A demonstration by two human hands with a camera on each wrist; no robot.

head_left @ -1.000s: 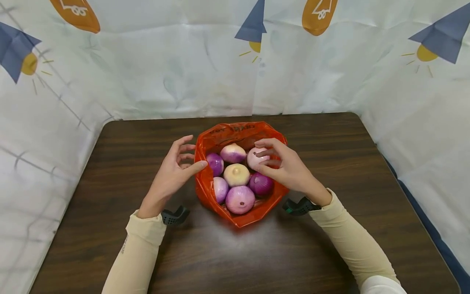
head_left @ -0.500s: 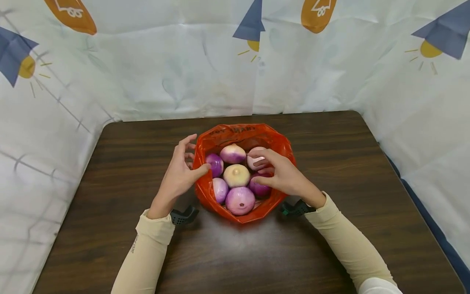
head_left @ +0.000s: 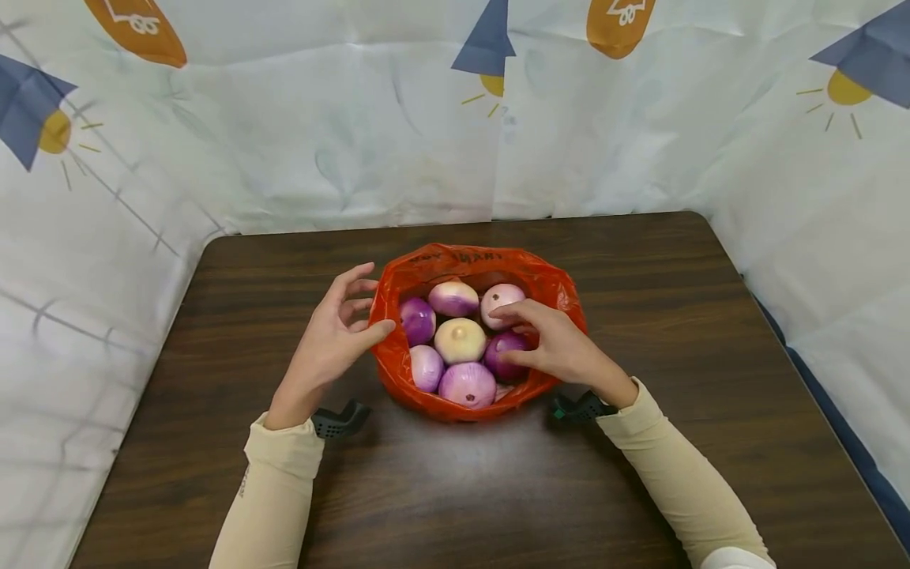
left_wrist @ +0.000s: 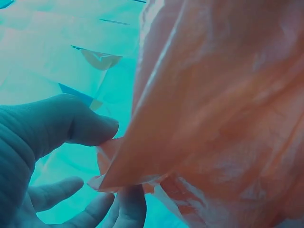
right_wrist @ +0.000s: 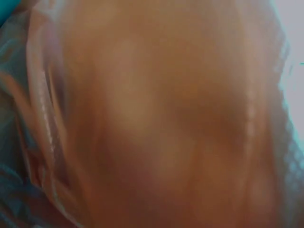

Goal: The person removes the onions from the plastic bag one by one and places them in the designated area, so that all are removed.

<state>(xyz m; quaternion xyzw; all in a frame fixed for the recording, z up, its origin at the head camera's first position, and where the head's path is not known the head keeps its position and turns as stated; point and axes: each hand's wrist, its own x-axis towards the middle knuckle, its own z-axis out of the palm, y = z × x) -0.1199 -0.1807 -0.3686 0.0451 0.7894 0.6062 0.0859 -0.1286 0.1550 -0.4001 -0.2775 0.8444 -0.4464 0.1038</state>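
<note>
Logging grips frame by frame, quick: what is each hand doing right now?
Left hand: pinches the rim of the orange bag with thumb and fingers.
Right hand: curled over a purple onion; firm hold cannot be told.

I'm seated at a dark brown wooden table (head_left: pixel 213 442) with a streaky grain and rounded far corners; a soft patch of light glares off its near middle. A white, creased cloth backdrop (head_left: pixel 284 158) closes in the far side and wraps round to my left and right. It's printed with navy triangular shapes (head_left: pixel 489 38), small yellow suns with rays (head_left: pixel 846 88) and orange ovals (head_left: pixel 617 24) bearing white line drawings. Down at the right edge there's a strip of dark blue (head_left: pixel 853 458), possibly flooring or fabric; I can't tell. The lighting is even and bright.
</note>
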